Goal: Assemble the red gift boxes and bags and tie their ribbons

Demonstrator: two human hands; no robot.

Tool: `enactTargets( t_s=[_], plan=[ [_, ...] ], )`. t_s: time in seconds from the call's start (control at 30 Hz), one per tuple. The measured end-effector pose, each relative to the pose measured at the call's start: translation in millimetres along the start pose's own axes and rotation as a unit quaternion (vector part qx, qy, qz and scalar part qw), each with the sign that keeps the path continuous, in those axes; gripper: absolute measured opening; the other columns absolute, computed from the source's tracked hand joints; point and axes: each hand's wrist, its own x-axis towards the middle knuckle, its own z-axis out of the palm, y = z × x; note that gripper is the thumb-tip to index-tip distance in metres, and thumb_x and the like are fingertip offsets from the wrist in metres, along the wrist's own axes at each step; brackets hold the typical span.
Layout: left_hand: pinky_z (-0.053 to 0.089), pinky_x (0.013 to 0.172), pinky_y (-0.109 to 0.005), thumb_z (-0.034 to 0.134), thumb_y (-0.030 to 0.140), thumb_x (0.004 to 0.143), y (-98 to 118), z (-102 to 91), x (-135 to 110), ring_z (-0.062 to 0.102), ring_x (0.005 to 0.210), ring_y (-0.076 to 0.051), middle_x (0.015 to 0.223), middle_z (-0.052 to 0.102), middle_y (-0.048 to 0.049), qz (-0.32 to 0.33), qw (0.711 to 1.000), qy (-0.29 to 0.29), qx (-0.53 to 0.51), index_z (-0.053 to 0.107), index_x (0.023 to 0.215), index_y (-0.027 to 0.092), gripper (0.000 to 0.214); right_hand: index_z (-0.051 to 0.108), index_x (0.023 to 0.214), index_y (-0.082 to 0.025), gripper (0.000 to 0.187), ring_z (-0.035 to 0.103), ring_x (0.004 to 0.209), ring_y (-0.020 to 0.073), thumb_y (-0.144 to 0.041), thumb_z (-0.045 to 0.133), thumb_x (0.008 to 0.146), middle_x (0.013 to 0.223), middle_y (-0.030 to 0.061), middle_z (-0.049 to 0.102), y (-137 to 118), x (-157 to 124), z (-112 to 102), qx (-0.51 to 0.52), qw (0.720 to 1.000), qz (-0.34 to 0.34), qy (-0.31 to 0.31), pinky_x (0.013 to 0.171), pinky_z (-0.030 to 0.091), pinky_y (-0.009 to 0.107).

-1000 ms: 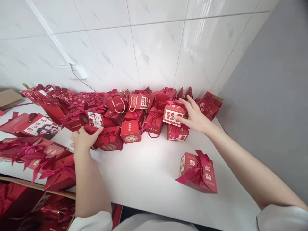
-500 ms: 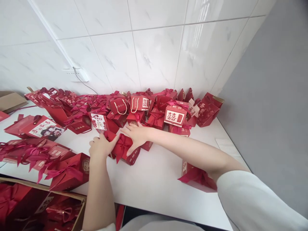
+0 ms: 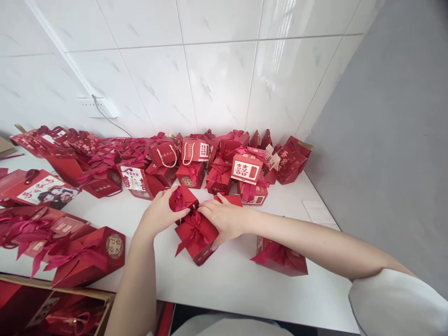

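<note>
Near the middle of the white table [image 3: 227,280] lies a red gift box with a dark red ribbon bow [image 3: 196,235]. My right hand [image 3: 227,219] is curled over its right side and grips it. A second small red box with a bow [image 3: 181,198] sits just behind it, and my left hand [image 3: 159,215] holds that one from the left with fingers closed on it. Both boxes touch each other between my hands.
A row of red gift boxes and small bags [image 3: 196,156] lines the tiled wall. One lone red box [image 3: 280,256] lies under my right forearm. Larger red bags [image 3: 87,254] lie at the left, above an open carton [image 3: 52,308] of more red items.
My right hand left the white-labelled box at the back and came to the middle. Both hands pulled two bowed red boxes away from the row toward the table's front.
</note>
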Motion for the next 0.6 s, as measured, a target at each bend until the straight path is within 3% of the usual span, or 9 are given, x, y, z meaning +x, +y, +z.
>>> enactTargets(
  t_s=[0.17,0.23,0.3,0.4,0.5,0.6],
  plan=[
    [0.047,0.099,-0.046,0.07,0.062,0.071,22.8,-41.8,16.2,0.059,0.118,-0.035,0.134,0.054,-0.0117,0.022,0.999,0.032,0.026,0.042,0.148,0.032,0.087,0.034,0.146,-0.011,0.096,0.053,0.124,0.0341,-0.045,0.08,0.069,0.134,0.0198,0.053,3.0,-2.5,9.0,0.028,0.997,-0.065,0.03,0.116,0.01,0.072],
    [0.047,0.101,-0.045,0.071,0.06,0.072,30.2,-51.0,23.8,0.058,0.121,-0.034,0.137,0.052,-0.0112,0.038,0.998,0.044,0.012,0.043,0.147,0.032,0.085,0.031,0.148,-0.013,0.1,0.055,0.12,0.0346,-0.046,0.08,0.068,0.131,0.0186,0.054,2.9,-2.7,9.6,0.03,0.996,-0.07,0.049,0.115,0.02,0.071],
    [0.046,0.101,-0.045,0.072,0.058,0.071,35.2,-55.7,31.6,0.056,0.123,-0.034,0.136,0.053,-0.0111,0.049,0.997,0.062,-0.005,0.046,0.145,0.031,0.083,0.032,0.148,-0.012,0.1,0.056,0.117,0.0335,-0.045,0.081,0.067,0.131,0.0186,0.051,2.8,-3.7,4.1,0.041,0.994,-0.07,0.077,0.11,0.038,0.06],
    [0.044,0.105,-0.047,0.075,0.056,0.071,37.6,-60.2,45.8,0.055,0.125,-0.033,0.132,0.056,-0.0103,0.048,0.988,0.141,-0.038,0.051,0.141,0.031,0.078,0.032,0.149,-0.016,0.096,0.059,0.113,0.0286,-0.046,0.079,0.07,0.136,0.0166,0.045,2.6,-9.0,-17.2,0.097,0.985,-0.059,0.13,0.096,0.053,0.043],
    [0.041,0.11,-0.049,0.076,0.052,0.072,36.3,-61.8,70.6,0.053,0.126,-0.032,0.134,0.053,-0.0108,0.024,0.966,0.246,-0.076,0.052,0.14,0.028,0.076,0.03,0.15,-0.02,0.092,0.061,0.112,0.0261,-0.051,0.075,0.075,0.137,0.0137,0.043,6.1,-15.3,-46.5,0.132,0.972,-0.019,0.193,0.098,0.053,0.042],
    [0.037,0.115,-0.047,0.077,0.048,0.071,34.6,-53.0,107.2,0.05,0.129,-0.032,0.135,0.051,-0.0125,0.028,0.955,0.276,-0.109,0.052,0.139,0.024,0.076,0.03,0.15,-0.022,0.089,0.057,0.121,0.0289,-0.053,0.071,0.077,0.143,0.0136,0.039,22.1,-13.1,-69.4,0.096,0.957,0.035,0.271,0.103,0.05,0.046]
  ],
)
